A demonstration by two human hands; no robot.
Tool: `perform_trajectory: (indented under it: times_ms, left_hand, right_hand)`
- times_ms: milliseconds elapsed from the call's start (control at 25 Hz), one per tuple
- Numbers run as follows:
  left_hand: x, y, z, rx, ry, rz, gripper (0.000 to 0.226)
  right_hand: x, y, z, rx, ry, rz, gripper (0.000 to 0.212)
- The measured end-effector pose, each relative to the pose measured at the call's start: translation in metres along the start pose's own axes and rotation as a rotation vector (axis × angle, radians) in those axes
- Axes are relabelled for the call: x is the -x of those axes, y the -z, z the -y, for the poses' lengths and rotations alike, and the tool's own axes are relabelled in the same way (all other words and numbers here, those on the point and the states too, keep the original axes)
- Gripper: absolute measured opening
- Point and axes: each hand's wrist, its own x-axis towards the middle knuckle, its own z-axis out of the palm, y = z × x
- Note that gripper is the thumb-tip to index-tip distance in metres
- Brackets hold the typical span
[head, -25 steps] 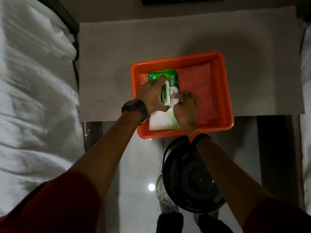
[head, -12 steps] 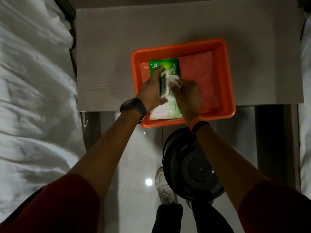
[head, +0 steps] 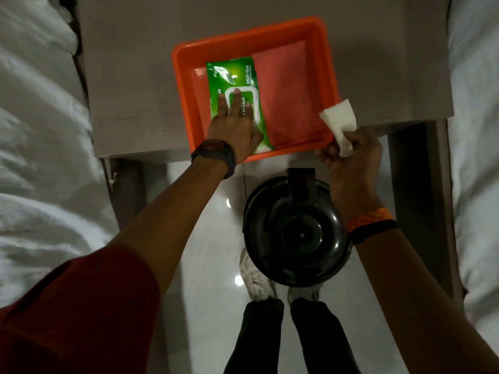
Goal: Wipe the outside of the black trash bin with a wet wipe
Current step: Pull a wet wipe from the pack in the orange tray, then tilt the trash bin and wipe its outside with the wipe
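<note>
Between two white beds, a grey table (head: 135, 76) carries an orange tray (head: 328, 63), and the black trash bin (head: 297, 233) stands on the glossy floor just below its edge. Flat and unclenched, the left hand (head: 232, 125) presses on the green wipe pack (head: 233, 85) while the right hand (head: 351, 157) pinches a folded wet wipe (head: 340, 122) above the bin. Wiping only the lid would likely leave the bin's sides, hidden from above, dirty.
</note>
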Motion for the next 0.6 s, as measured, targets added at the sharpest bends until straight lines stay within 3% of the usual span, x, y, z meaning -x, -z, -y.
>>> perform_trajectory:
  times_ms: [80,160,240,320,400,520,600]
  left_hand:
    - [0.009,0.009,-0.013,0.044,0.047,-0.016,0.068]
    - [0.028,0.010,-0.034,0.063,-0.047,-0.258,0.057]
    - [0.050,-0.011,-0.071,0.162,-0.264,-0.522,0.044]
    - [0.064,-0.038,-0.111,0.223,-0.475,-0.552,0.029]
    - [0.059,-0.059,-0.141,0.118,-0.552,-0.577,0.015]
    - [0.031,-0.075,-0.169,0.103,-0.691,-0.731,0.010]
    - [0.016,-0.087,-0.190,0.137,-0.841,-0.674,0.011]
  right_hand:
    - [0.017,0.025,0.004,-0.062,-0.005,0.034,0.024]
    - [0.030,0.052,0.007,-0.002,0.009,0.047,0.017]
    - [0.038,0.085,0.007,0.151,0.040,0.025,0.009]
    - [0.037,0.125,0.001,0.283,0.122,0.002,0.003]
    - [0.028,0.168,-0.011,0.421,0.204,0.011,0.010]
    - [0.010,0.220,-0.036,0.562,0.248,-0.044,0.031]
    - [-0.002,0.239,-0.050,0.615,0.245,-0.089,0.031]
